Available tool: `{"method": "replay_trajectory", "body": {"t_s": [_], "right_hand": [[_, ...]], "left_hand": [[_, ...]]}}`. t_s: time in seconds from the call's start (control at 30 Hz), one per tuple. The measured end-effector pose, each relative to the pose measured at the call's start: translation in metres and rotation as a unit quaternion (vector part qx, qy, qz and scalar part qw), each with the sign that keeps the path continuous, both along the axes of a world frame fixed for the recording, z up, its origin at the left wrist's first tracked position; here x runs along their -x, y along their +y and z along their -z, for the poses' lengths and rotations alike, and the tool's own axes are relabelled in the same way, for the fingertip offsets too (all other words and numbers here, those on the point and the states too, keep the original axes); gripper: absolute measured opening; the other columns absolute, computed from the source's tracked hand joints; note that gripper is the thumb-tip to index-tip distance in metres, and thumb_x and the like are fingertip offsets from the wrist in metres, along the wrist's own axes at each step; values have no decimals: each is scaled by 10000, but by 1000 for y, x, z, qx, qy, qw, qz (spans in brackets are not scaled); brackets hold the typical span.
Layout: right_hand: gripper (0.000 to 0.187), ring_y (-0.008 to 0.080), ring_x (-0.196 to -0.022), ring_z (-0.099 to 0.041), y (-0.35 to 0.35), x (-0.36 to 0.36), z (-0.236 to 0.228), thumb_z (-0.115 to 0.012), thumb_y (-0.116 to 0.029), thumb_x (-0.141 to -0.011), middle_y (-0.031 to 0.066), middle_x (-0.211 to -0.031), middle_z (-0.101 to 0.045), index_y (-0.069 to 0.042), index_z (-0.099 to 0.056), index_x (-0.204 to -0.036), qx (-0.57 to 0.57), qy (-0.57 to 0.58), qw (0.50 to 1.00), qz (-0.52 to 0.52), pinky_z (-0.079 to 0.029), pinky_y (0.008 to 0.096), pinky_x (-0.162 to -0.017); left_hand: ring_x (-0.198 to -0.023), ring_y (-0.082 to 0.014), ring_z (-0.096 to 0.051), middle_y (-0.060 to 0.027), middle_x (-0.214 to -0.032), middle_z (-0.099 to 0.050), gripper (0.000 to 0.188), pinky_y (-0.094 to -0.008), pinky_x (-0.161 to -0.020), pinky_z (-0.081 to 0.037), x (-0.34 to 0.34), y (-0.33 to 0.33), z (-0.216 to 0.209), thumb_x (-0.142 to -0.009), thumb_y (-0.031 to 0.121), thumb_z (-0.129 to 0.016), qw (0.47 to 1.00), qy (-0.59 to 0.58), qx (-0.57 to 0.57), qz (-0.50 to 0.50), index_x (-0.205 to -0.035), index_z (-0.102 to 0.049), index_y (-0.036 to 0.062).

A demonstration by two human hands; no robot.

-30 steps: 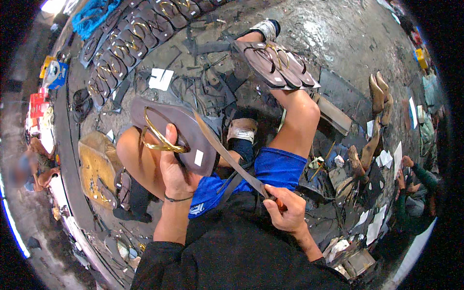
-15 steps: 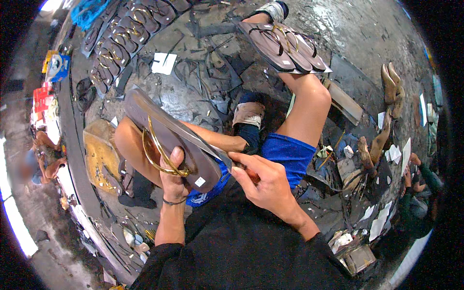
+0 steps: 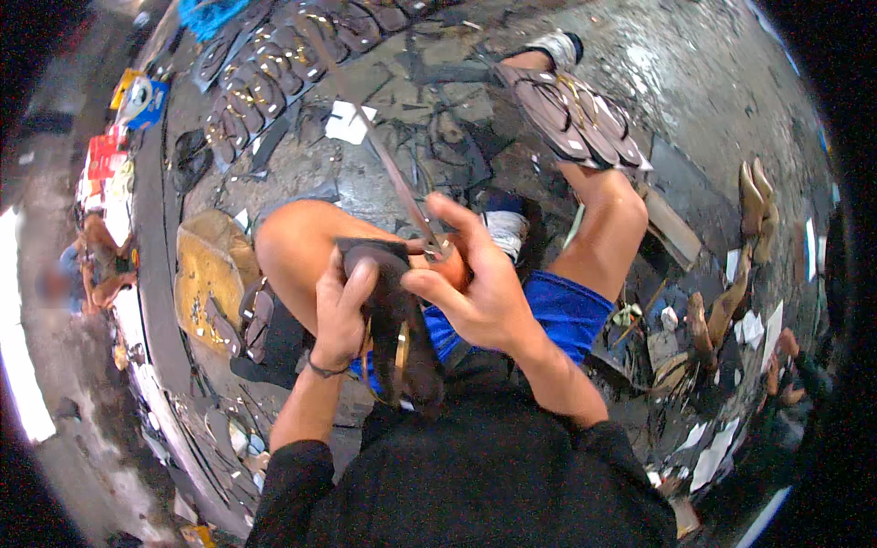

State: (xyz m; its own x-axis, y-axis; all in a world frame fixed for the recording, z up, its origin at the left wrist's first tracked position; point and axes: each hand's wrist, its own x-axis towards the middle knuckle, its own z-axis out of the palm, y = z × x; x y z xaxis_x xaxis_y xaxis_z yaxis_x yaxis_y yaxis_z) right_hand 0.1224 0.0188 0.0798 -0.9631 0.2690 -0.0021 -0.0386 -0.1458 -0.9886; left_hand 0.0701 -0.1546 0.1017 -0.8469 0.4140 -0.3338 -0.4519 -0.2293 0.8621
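Note:
My left hand [image 3: 340,310] is closed around a dark flip-flop [image 3: 391,274] with a gold strap, its thumb pressed on the sole. The flip-flop is tipped so its strap end hangs low, close to my black shirt, and it looks blurred there. In my right hand [image 3: 489,297] is a knife [image 3: 391,169] with an orange-brown handle. Its long, thin blade points up and to the left, past the flip-flop's upper edge. I cannot tell whether the blade touches the sole.
Several finished flip-flops [image 3: 573,114] rest on my right leg. Rows of flip-flops [image 3: 260,87] lie at the far left, near white paper [image 3: 347,121] and dark scraps. A worn yellowish seat [image 3: 206,274] is at left; wooden foot forms [image 3: 754,196] stand at right. Other people sit on both sides.
The flip-flop has been turned from lying lengthwise to hanging toward me. My right hand has lifted, and the knife's long blade now shows, pointing up-left. The view has shifted slightly.

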Motion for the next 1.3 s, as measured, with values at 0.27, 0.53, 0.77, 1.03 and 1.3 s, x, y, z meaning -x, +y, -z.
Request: {"method": "replay_trajectory", "body": {"t_s": [0.27, 0.53, 0.77, 1.03, 1.3], "right_hand": [[384, 218, -670, -627, 19, -108, 21, -792, -146, -791, 137, -959, -707, -21, -671, -1134, -268, 9, 961, -64, -512, 310, -593], [413, 254, -691, -640, 22, -95, 12, -815, -198, -767, 125, -966, -714, -35, -672, -1118, -386, 50, 921, -33, -515, 336, -604], [383, 206, -608, -635, 61, -57, -66, -819, -210, -771, 81, -883, -713, -71, -698, -1107, -368, -32, 915, -161, -512, 318, -531], [307, 204, -530, -620, 71, -19, -106, -787, -228, -798, 101, -704, -654, -45, -719, -1034, -353, -68, 903, -234, -484, 298, -501], [330, 196, -638, -687, 69, 25, -108, -689, -118, -870, 125, -795, -715, -21, -663, -1185, -286, -35, 885, -365, -505, 286, -573]], "left_hand": [[-837, -151, -661, -57, -972, -662, 358, -301, -759, -559, 12, -48, -23, -1028, 357, -479, 991, -5, 116, -73, -1180, -559, 43], [-1015, -113, -613, -41, -1070, -655, 290, -282, -905, -484, -10, -55, -22, -1025, 216, -517, 998, -6, 62, -28, -1202, -558, -10], [-1116, -129, -586, -52, -1106, -674, 224, -336, -998, -422, -6, -44, -35, -977, 153, -565, 979, 37, 111, 164, -1172, -591, 44], [-1128, -140, -570, -73, -1092, -665, 284, -346, -1004, -421, -6, -29, -41, -931, 112, -621, 965, 77, 104, 228, -1205, -589, 44], [-966, -143, -609, -61, -1079, -672, 339, -309, -864, -484, -16, -8, -60, -881, 220, -752, 970, 69, 150, 177, -1137, -647, 24]]}}
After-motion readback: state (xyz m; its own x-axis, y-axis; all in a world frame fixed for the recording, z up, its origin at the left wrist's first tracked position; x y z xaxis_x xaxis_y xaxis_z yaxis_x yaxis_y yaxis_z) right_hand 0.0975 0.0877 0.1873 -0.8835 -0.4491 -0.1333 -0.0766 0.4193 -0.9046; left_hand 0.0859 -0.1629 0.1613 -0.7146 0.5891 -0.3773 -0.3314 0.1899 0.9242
